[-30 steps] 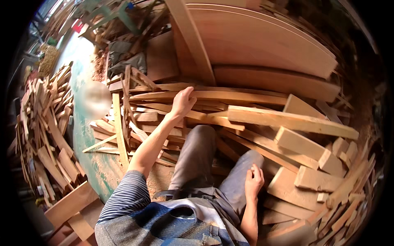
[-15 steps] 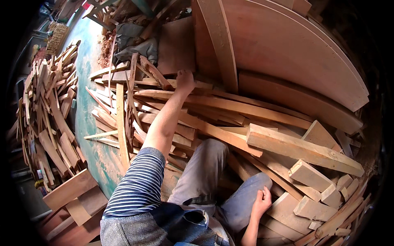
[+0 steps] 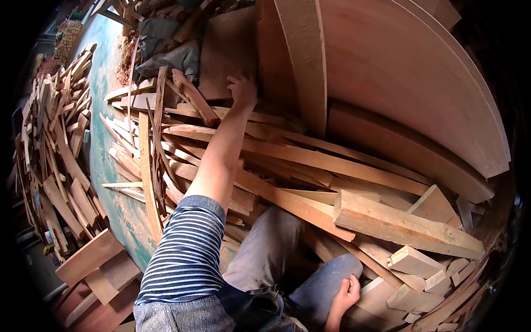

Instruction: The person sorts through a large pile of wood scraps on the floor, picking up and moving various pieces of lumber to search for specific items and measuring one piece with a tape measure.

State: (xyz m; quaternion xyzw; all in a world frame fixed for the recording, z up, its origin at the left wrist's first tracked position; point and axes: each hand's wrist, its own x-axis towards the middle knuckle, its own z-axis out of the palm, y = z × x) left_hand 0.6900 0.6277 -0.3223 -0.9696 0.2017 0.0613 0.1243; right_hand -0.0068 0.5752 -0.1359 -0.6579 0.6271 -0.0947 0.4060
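My left arm, in a striped sleeve, stretches forward over a heap of wooden offcuts. The left hand (image 3: 242, 90) is open, its fingers apart and holding nothing I can see, in front of an upright brown board (image 3: 228, 52). Just left of it a rough reddish billet (image 3: 194, 98) leans on the heap. Beneath the forearm lie long pale strips (image 3: 310, 157). My right hand (image 3: 346, 292) rests by my right knee (image 3: 332, 274) with its fingers curled in and nothing visible in them. A thick squared beam (image 3: 406, 221) lies beyond that knee.
Large curved panels (image 3: 404, 72) stand at the far right, with an upright plank (image 3: 303, 61) against them. A dark plastic sheet (image 3: 171, 61) lies at the back. Another pile of slats (image 3: 58, 144) is on the left, across a green floor strip (image 3: 102, 105). Short blocks (image 3: 415, 263) lie at right.
My left hand has gone from closed to spread fingers and lies against the brown board's area. The view has shifted slightly; my right hand stays by the knee.
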